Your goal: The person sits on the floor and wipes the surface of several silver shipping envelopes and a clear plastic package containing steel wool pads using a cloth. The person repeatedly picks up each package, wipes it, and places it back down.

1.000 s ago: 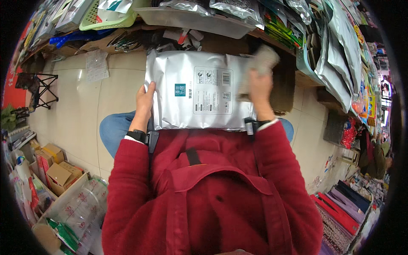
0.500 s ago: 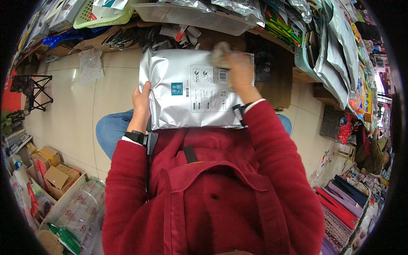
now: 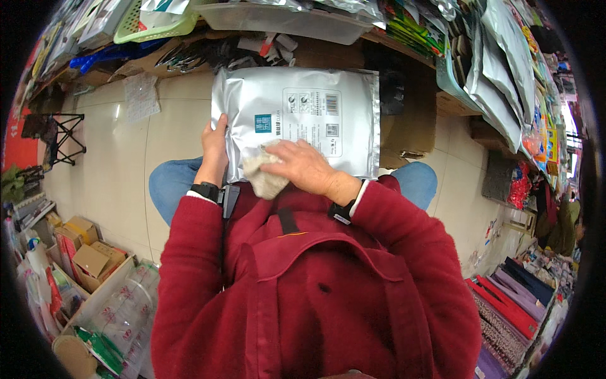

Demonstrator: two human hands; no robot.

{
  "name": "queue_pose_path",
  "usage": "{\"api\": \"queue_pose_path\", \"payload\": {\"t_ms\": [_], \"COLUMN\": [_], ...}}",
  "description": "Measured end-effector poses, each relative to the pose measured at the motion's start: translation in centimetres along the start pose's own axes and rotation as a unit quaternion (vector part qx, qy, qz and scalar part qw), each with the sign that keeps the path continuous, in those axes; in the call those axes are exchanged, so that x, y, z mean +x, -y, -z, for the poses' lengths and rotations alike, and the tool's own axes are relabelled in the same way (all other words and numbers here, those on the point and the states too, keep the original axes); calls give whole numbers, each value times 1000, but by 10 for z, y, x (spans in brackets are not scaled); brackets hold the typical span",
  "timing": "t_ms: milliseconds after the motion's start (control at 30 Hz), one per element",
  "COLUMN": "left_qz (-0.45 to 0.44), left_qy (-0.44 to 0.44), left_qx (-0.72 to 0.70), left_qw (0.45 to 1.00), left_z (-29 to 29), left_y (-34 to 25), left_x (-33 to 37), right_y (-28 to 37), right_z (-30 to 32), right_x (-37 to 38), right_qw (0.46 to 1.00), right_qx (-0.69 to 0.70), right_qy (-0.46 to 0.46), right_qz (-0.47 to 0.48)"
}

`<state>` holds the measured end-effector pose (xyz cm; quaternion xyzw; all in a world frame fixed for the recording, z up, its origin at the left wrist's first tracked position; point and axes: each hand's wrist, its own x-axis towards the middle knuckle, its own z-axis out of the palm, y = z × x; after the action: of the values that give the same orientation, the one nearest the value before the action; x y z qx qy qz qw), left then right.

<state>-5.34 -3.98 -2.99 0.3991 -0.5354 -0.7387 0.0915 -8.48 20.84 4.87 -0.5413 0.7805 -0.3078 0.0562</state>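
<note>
"2 hands and 1 silver package: where is it?"

"Between 2 denim knees, its far edge facing the clear plastic bin; tiled floor spreads to the left."

"And the left hand?"

"Clasped on the left edge, thumb on top, other fingers largely hidden."

"The right hand?"

"Half curled over 1 cloth, holding it at the near edge, partly overhanging."

"Materials?"

"Glossy, creased, foil-like film, puffy and roughly rectangular, with a flat seam at the right; the cloth is beige, limp and crumpled."
</note>
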Motion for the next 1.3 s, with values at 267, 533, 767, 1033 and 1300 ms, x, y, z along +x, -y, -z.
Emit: {"api": "queue_pose_path", "payload": {"t_ms": [267,533,767,1033,1300], "left_qz": [6,40,41,-8,-73], "left_qy": [-1,-13,24,12,35], "left_qx": [-2,8,-3,17,-119], "left_qw": [1000,999,999,1000,990], "left_z": [-2,-4,-5,-4,-18], "left_y": [-6,-4,-10,-18,-29], "left_x": [-2,3,-3,-11,3], "right_y": [-107,-154,-154,-151,-162], "right_z": [65,87,77,91,135], "right_x": [-57,-154,-135,-149,-82], "right_qw": [906,665,780,772,809], "right_qx": [-129,441,261,201,214], "right_qy": [-217,-115,3,-64,-90], "right_qz": [-338,-592,-569,-599,-540]}}
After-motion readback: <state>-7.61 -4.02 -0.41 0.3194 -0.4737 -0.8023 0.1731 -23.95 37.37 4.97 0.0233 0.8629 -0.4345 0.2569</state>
